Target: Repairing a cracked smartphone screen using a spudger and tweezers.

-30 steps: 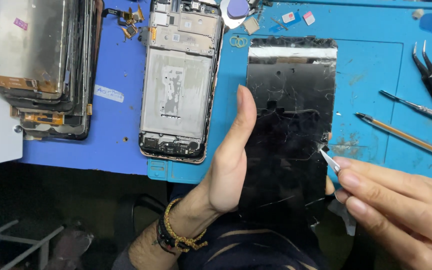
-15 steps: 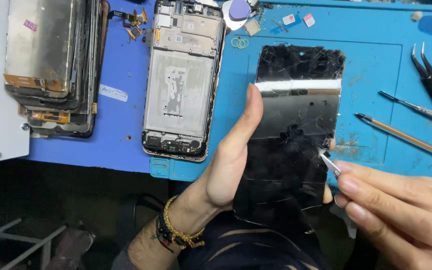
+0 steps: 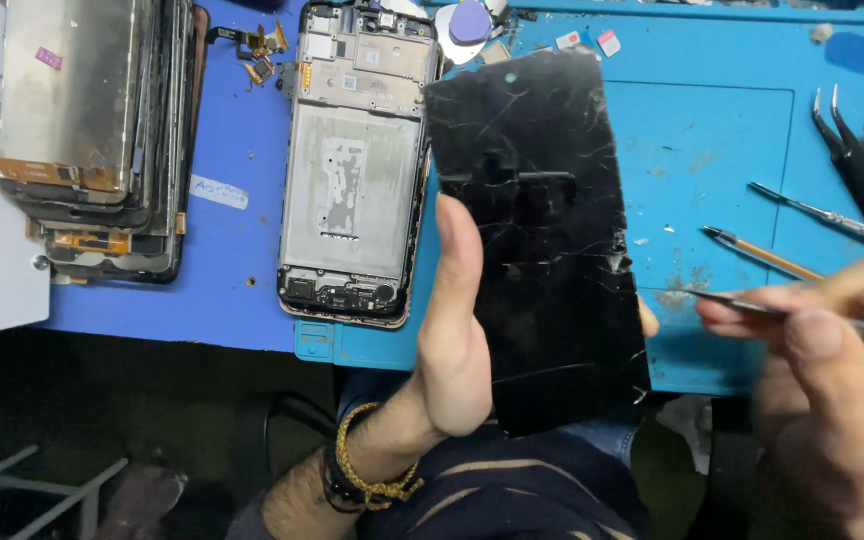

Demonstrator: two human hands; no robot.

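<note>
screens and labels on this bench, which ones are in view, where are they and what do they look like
Cracked black screen panel: centre, held in the left hand, rectangular, glossy.
Phone frame: left of it on the blue mat, no screen, grey and silver inside.
Stack of old screens: far left, grey-backed with orange flex strips.
Small pink sticker: on the top of the stack.
White paper label: on the mat between stack and frame.

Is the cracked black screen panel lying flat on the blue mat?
No, the left hand holds the cracked black screen panel up off the blue mat.
</note>
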